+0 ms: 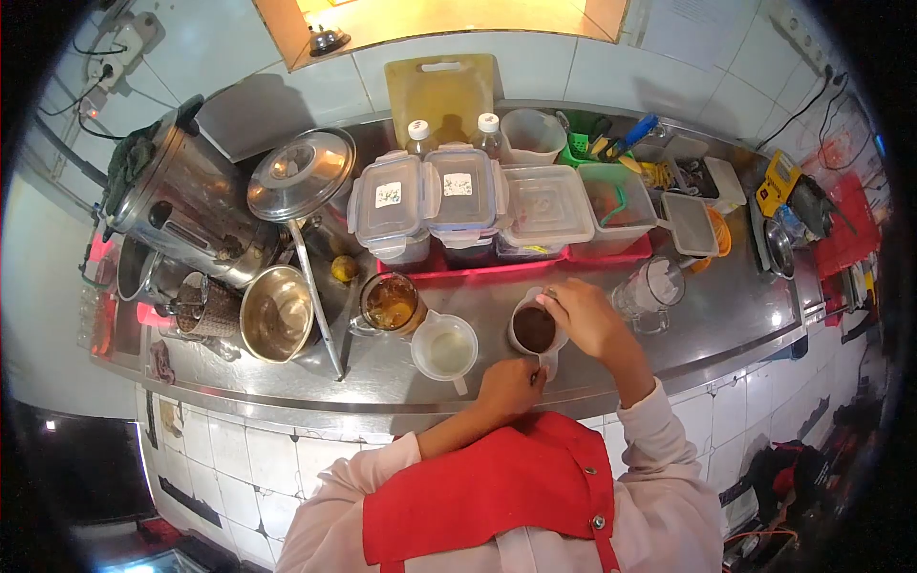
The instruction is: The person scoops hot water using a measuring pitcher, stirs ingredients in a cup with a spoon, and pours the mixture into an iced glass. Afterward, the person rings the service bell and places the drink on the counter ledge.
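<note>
My left hand (511,387) is closed on the handle of the cup (535,329), probably to steady it on the table (611,368). Right hand's (585,317) pinched together at the rim, can't tell on what.

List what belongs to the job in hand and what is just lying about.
In use: brown-filled cup, left hand at its handle, right hand at its rim; perhaps also pale cup.

Seemingly lying about: cutting board, lidded boxes, steel bowl, bell.

Hands (585,315) at brown-filled cup (513,334)
</note>
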Action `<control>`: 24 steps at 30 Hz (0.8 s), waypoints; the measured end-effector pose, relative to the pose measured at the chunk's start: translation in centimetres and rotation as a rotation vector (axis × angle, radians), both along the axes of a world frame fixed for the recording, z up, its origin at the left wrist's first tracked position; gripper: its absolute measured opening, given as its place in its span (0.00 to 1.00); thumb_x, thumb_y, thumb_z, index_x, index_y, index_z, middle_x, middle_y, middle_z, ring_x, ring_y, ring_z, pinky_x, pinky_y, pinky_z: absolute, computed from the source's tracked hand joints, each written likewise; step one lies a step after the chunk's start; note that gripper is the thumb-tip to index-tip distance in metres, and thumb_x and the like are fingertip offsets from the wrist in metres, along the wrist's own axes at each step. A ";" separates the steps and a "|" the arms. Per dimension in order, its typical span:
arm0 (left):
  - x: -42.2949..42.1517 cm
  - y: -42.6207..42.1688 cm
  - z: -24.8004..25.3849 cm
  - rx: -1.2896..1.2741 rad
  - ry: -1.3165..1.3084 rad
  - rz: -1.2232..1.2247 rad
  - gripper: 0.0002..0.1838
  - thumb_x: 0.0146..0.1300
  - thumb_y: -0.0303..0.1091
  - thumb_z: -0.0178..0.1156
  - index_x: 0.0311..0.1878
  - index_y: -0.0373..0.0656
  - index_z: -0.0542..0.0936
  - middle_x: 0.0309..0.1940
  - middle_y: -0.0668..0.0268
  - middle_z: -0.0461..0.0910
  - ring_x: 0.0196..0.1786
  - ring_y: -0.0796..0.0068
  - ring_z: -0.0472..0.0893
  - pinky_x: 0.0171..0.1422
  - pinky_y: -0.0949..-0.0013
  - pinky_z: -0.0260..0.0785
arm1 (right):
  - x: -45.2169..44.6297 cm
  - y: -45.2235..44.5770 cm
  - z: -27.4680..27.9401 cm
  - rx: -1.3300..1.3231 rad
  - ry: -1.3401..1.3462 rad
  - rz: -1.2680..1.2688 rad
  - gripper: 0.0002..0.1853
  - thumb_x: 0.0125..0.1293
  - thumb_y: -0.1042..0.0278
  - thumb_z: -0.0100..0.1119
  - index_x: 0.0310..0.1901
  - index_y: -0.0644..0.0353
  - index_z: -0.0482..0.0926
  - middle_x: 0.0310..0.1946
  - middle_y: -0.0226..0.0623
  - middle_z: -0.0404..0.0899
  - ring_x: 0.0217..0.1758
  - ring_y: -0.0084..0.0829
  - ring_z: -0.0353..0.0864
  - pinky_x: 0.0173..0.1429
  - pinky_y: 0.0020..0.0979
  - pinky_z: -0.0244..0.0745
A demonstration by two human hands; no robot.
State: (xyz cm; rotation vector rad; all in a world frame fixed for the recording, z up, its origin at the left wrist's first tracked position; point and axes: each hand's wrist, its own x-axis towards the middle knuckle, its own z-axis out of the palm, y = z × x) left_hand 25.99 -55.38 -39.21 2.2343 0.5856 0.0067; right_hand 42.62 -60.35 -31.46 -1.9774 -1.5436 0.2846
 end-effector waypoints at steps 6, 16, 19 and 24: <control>0.0 0.0 -0.2 -0.019 -0.005 -0.013 0.20 0.66 0.47 0.51 0.31 0.41 0.83 0.24 0.45 0.78 0.31 0.42 0.79 0.39 0.45 0.70 | -1.4 -1.1 0.0 -0.128 0.295 -0.073 0.13 0.69 0.64 0.52 0.33 0.67 0.75 0.28 0.51 0.75 0.32 0.49 0.75 0.36 0.41 0.68; -0.1 -0.1 0.5 -0.074 0.008 0.010 0.19 0.66 0.48 0.52 0.33 0.42 0.83 0.25 0.46 0.79 0.32 0.42 0.79 0.40 0.46 0.70 | -3.7 -2.3 -3.5 0.351 0.068 -0.134 0.07 0.66 0.72 0.56 0.33 0.67 0.75 0.28 0.46 0.76 0.29 0.47 0.75 0.34 0.43 0.70; 0.0 0.0 0.5 -0.079 0.015 0.025 0.19 0.66 0.48 0.52 0.33 0.42 0.83 0.26 0.46 0.79 0.33 0.42 0.79 0.40 0.46 0.70 | -3.8 -2.5 -3.0 0.339 0.004 -0.163 0.07 0.66 0.72 0.56 0.33 0.67 0.75 0.27 0.45 0.76 0.30 0.46 0.76 0.35 0.42 0.71; -0.3 0.1 -0.4 -0.090 -0.021 0.029 0.21 0.66 0.50 0.53 0.30 0.44 0.83 0.22 0.49 0.78 0.30 0.45 0.79 0.37 0.47 0.69 | -4.9 -2.2 -3.0 0.264 -0.059 -0.221 0.06 0.66 0.74 0.55 0.32 0.67 0.74 0.24 0.43 0.74 0.27 0.44 0.74 0.31 0.40 0.68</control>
